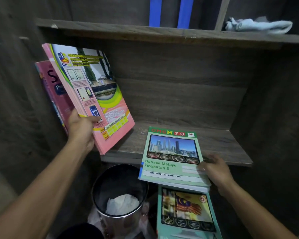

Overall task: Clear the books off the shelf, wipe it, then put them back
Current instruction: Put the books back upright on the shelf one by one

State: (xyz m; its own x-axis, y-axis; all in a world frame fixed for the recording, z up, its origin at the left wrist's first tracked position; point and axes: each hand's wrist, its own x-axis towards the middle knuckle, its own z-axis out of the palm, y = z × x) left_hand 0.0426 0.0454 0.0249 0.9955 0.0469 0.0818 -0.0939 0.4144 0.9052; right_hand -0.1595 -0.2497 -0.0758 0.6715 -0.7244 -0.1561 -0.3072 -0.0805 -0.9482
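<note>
Teal book (186, 213) is parked below; green workbooks (171, 152) are gripped by right hand (214, 169) at the shelf (214, 140) front edge, pink books (97, 94) held leaning by left hand (81, 128) so nothing topples, probably.

I lose most of the magenta book (54, 84) behind the pink book (93, 94); the teal book (186, 211) is cut off below; the right hand (215, 171) gripping the green book (171, 163) is blurred.

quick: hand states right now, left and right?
Left hand: grips the pink log book, tilted.
Right hand: grips the green Bahasa Melayu book by its corner.
</note>
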